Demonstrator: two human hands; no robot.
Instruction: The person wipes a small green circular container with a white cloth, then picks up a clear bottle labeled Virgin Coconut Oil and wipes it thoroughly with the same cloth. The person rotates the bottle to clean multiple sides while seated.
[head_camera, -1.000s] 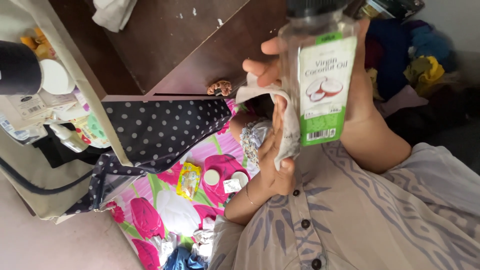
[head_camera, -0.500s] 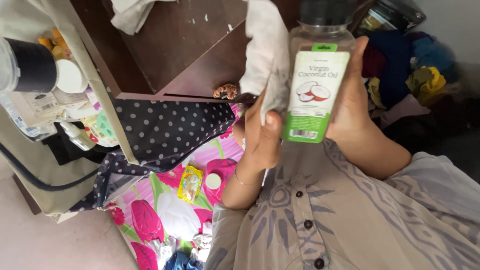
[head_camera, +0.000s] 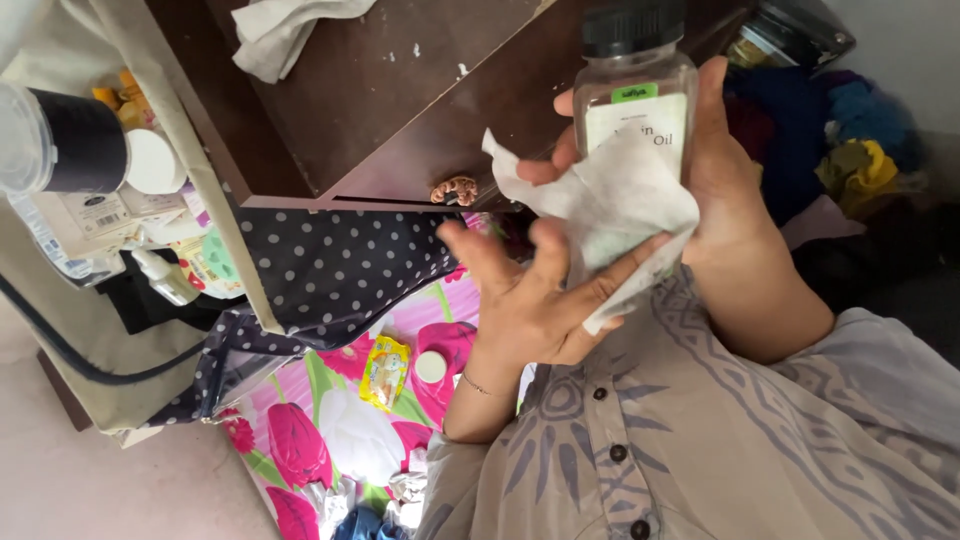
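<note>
White, thin and crumpled, the soft paper wipe (head_camera: 610, 210) now lies spread across the front of the clear plastic bottle with the black ribbed cap (head_camera: 634, 70), where half a second ago I saw it bunched and lifted up beside the cap, and a second ago tucked low against the bottle's side; so from my remote seat I judge the wiping is moving across the label face, with most of the green and white label now covered. My left hand (head_camera: 530, 295) has its fingers splayed and half curled, pinning the wipe's lower edge against the bottle with the fingertips rather than clenching it. My right hand (head_camera: 725, 175) is wrapped round the bottle from behind, thumb and fingers closed on its flat sides, holding it upright in the air close to my chest, above the pale patterned buttoned shirt (head_camera: 700, 440). The bottle looks rigid and glossy, squared in section; the wipe looks limp and faintly textured. Behind it stands a dark brown wooden cabinet (head_camera: 400, 100) with chipped paint and another crumpled white cloth (head_camera: 285, 30) on top; lower down lie a dark polka-dot fabric (head_camera: 340, 260) and a pink floral sheet (head_camera: 330, 420)
</note>
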